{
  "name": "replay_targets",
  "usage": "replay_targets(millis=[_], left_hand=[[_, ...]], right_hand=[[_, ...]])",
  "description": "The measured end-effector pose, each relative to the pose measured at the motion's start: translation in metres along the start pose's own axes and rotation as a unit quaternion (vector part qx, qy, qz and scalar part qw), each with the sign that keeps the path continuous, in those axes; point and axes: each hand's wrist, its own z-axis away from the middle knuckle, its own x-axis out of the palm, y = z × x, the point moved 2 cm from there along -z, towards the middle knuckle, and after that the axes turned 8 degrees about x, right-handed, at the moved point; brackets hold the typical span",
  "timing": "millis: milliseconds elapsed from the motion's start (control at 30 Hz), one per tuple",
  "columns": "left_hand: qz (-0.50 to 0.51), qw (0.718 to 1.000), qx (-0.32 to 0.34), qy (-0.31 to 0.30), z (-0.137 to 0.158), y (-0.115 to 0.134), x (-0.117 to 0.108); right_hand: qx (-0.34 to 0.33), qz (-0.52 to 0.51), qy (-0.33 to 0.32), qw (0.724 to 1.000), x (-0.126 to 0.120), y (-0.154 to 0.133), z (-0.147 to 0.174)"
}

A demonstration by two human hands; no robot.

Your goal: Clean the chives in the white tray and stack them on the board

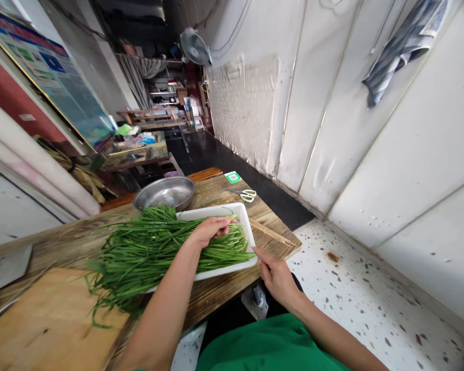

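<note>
A large heap of garlic chives (139,247) fills a white tray (216,210) and hangs over its left end onto the table and the cutting board. Above the stalk ends, my left hand (211,231) is closed, with pale stalks at its fingertips. My right hand (276,275) is at the tray's near right corner, its index fingertip against the rim and the other fingers curled in. What it pinches, if anything, is hidden.
Behind the tray stands a metal bowl (165,193). Scissors (247,195), a green QR card (232,177) and thin bamboo sticks (272,233) lie on the wooden table (212,304). At left are a cutting board (50,330) and a cleaver (10,268).
</note>
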Motion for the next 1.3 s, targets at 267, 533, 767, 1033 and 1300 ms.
replay_targets(millis=[267,533,767,1033,1300], left_hand=[[-0.003,1.000,-0.001,-0.004,0.001,0.000,0.000],[-0.012,1.000,0.000,-0.002,0.002,0.003,0.001],[-0.024,1.000,0.011,-0.008,0.002,0.002,0.001],[-0.050,0.997,0.028,-0.044,0.005,0.009,0.006],[-0.120,0.970,0.093,-0.190,0.011,0.022,0.047]], right_hand=[[0.006,0.009,-0.006,1.000,0.002,0.004,0.000],[0.005,0.014,0.003,1.000,0.004,0.005,0.000],[0.014,0.026,0.020,0.999,0.003,0.000,0.000],[0.041,0.050,0.027,0.998,0.003,-0.003,-0.004],[0.041,0.034,0.049,0.997,0.004,-0.007,-0.024]])
